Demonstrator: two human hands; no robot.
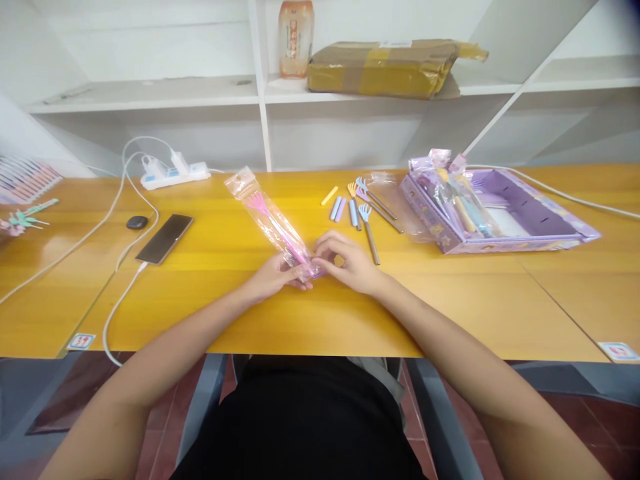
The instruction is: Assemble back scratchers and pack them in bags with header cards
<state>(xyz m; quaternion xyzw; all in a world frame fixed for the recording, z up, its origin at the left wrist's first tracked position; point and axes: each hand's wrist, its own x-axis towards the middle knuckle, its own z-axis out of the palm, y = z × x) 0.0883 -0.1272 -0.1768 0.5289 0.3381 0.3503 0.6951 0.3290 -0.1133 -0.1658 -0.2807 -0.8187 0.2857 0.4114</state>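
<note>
A pink back scratcher (280,229) lies inside a clear plastic bag (243,181), its claw end pointing up and left. My left hand (278,275) is closed round the lower end of the bagged back scratcher. Fingers of my right hand (347,261) pinch the bag's bottom edge by the handle end; the fingertips partly hide that edge. To the right of the bag, several loose back scratchers (371,233) with metal rods and blue, purple and orange claws rest on the table, beside short coloured handle tubes (336,208).
A purple display box (525,247) with bagged items stands at the right, near loose clear bags (417,217). On the left are a phone (165,239) on a white cable, a black object (137,222) and a power strip (176,175). Shelves behind hold a taped carton (383,70) and a bottle (296,40).
</note>
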